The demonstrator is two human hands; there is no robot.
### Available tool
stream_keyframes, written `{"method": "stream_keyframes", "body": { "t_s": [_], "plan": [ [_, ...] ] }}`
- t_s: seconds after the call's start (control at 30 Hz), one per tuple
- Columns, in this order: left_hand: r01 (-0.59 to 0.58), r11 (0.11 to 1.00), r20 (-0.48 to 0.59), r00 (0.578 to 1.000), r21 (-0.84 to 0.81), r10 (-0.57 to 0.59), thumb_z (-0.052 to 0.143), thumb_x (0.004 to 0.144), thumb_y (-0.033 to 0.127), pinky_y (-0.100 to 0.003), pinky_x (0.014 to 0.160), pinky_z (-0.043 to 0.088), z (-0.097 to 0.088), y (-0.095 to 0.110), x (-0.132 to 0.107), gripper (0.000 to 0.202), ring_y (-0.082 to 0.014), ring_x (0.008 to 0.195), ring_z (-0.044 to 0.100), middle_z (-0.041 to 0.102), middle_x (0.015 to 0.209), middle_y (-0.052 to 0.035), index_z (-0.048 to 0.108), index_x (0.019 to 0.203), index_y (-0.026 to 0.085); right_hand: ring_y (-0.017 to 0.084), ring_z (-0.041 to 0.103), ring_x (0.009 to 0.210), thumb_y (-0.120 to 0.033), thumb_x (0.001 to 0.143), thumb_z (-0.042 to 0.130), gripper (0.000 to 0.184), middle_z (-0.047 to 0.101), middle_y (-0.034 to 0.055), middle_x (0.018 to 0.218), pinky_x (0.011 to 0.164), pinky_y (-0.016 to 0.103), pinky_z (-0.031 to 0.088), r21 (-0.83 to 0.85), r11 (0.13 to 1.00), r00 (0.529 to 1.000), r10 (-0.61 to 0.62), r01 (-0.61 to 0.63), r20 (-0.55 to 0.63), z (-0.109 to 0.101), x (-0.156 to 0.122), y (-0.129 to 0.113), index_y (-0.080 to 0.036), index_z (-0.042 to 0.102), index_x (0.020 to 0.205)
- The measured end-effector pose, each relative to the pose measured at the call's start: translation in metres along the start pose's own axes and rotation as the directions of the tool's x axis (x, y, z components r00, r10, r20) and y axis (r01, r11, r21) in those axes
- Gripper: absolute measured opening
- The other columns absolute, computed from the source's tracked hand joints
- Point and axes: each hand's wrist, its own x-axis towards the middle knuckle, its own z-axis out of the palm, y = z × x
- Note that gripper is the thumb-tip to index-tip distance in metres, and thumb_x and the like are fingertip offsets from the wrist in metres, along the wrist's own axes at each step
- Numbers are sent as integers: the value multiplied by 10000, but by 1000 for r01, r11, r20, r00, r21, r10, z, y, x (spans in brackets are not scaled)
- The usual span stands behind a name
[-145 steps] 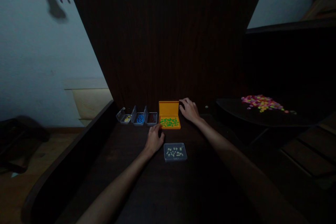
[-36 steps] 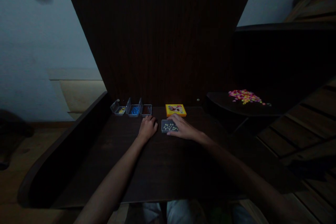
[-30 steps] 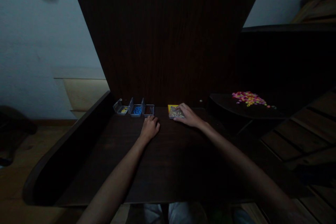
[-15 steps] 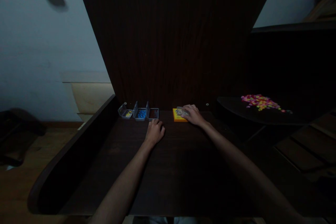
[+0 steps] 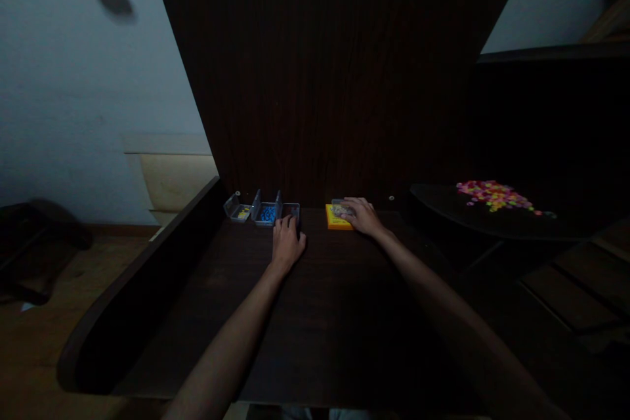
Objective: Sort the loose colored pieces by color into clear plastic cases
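My left hand [image 5: 288, 243] reaches over the near edge of a clear plastic box [image 5: 294, 208], fingers stretched out and fingertips at the box's inside. Its contents look dark and are partly hidden. Left of it stand an open clear box of small blue pieces [image 5: 268, 213] and another of small yellow pieces [image 5: 243, 212]. My right hand [image 5: 363, 216] grips the right side of a small clear case [image 5: 338, 209] with pale contents. This case rests on a flat yellow box [image 5: 336, 224], whose right part the hand covers.
A heap of pink, red and yellow beads [image 5: 495, 195] lies on a dark curved shelf [image 5: 443, 210] at the right. A raised side panel [image 5: 142, 282] borders the dark desk [image 5: 305, 328] on the left, and a tall dark back panel [image 5: 335, 92] rises behind the boxes.
My left hand has moved forward a little, from in front of the third clear box to over its near edge. My right hand stays at the case. The view has shifted slightly.
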Motion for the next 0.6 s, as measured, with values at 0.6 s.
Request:
{"method": "stream_keyframes", "body": {
  "t_s": [0.6],
  "plan": [
    [-98, 995, -26, 995, -28, 98, 555, 800, 161, -512, 949, 503, 5, -8, -5, 205, -325, 1068, 503, 589, 1023, -136, 640, 987, 160, 259, 601, 951, -128, 815, 529, 309, 676, 92, 987, 866, 433, 506, 176, 971, 972, -125, 161, -202, 1, -101, -67, -199, 629, 1099]
  ]
}}
